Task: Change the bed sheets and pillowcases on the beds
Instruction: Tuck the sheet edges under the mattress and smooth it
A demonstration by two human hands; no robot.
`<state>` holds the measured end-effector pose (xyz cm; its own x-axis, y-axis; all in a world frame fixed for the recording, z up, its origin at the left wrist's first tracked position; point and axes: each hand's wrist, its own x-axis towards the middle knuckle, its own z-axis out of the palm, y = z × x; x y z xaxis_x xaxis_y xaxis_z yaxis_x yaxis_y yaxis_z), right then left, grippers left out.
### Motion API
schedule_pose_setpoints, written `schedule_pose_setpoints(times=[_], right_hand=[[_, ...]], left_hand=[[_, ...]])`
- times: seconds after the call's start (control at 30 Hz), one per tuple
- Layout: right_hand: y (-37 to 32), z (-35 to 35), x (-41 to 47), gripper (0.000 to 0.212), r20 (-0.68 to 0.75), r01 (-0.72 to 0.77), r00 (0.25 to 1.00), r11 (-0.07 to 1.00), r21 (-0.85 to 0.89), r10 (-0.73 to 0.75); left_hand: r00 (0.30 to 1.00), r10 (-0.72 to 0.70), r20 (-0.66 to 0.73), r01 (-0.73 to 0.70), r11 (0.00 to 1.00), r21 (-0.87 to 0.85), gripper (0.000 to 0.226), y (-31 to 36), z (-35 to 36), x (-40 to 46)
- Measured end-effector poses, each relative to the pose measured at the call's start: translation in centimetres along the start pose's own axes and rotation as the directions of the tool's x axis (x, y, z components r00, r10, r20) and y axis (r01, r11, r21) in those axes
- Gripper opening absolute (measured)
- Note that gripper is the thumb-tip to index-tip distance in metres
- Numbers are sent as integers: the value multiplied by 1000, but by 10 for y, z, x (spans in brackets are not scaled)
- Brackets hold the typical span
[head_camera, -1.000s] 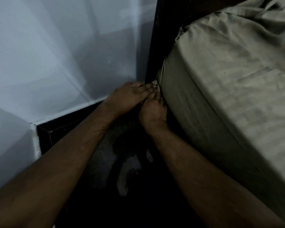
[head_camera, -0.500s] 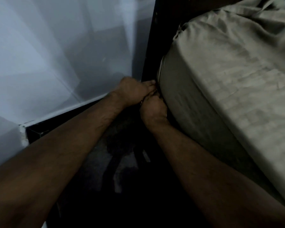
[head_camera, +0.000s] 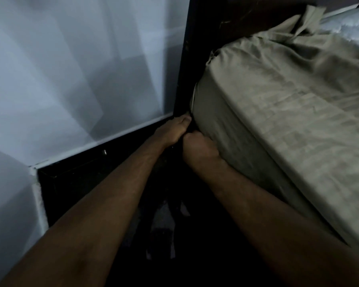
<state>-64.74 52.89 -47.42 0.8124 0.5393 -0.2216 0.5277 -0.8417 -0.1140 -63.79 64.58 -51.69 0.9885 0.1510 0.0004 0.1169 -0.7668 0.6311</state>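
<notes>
At mattress corner, left hand and right hand curled, grip unclear, beige sheet.

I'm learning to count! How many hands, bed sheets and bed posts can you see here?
Hands: 2, the left hand and the right hand
Bed sheets: 1, the beige sheet
Bed posts: 1, the dark post
Total: 4

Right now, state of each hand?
Left hand: fingers curled at the bed sheet corner; grip hidden.
Right hand: fisted against the sheet; contents hidden.
</notes>
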Motion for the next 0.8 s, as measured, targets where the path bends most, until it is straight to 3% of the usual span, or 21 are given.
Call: schedule_pose_setpoints(times=[0.07, 0.13, 0.17, 0.23, 0.3, 0.33, 0.43, 0.47, 0.53, 0.63, 0.73, 0.8], right_hand=[[5, -27, -21, 29, -316, 93, 938, 982, -162, -141], [14, -53, -31, 28, -641, 36, 736, 958, -285, -219], [17, -62, -29, 26, -715, -32, 668, 952, -303, -205], [16, -74, -24, 23, -769, -130, 624, 953, -273, -135], [18, -92, -24, 28, -825, -221, 563, 956, -195, -38], [23, -102, -24, 35, -813, -226, 581, 965, -129, 28], [44, -112, -27, 50, -611, -186, 788, 976, -115, 79], [44, -112, -26, 55, -570, -183, 819, 972, -149, 67], [37, -112, -20, 61, -525, -193, 849, 958, -214, 54], [32, -114, -5, 54, -477, -229, 876, 933, -278, 72], [38, -116, 1, 35, -426, -126, 905, 945, -301, -15], [41, -121, -1, 35, -406, -63, 912, 959, -278, -58]], left_hand=[[999, 36, -5, -35, 998, 47, 28, -11, 6, -5], [999, 35, -14, -35, 998, 46, 18, -15, 13, -10], [999, 50, 1, -50, 997, 61, 16, -13, 17, -12], [987, 163, 2, -158, 956, 247, 23, -13, 25, -13], [982, 187, -9, -170, 913, 372, 32, -9, 24, -16], [984, 177, 10, -166, 903, 397, 38, -4, 22, -20], [976, 217, 34, -204, 838, 506, 55, 0, 28, -26], [977, 204, 65, -206, 812, 546, 60, 3, 28, -27], [983, 157, 99, -185, 767, 614, 69, 11, 29, -25], [992, 100, 77, -127, 761, 637, 54, 26, 27, -23], [996, 92, 1, -74, 794, 604, 53, 26, 31, -20], [996, 88, -33, -53, 814, 579, 53, 22, 37, -19]])
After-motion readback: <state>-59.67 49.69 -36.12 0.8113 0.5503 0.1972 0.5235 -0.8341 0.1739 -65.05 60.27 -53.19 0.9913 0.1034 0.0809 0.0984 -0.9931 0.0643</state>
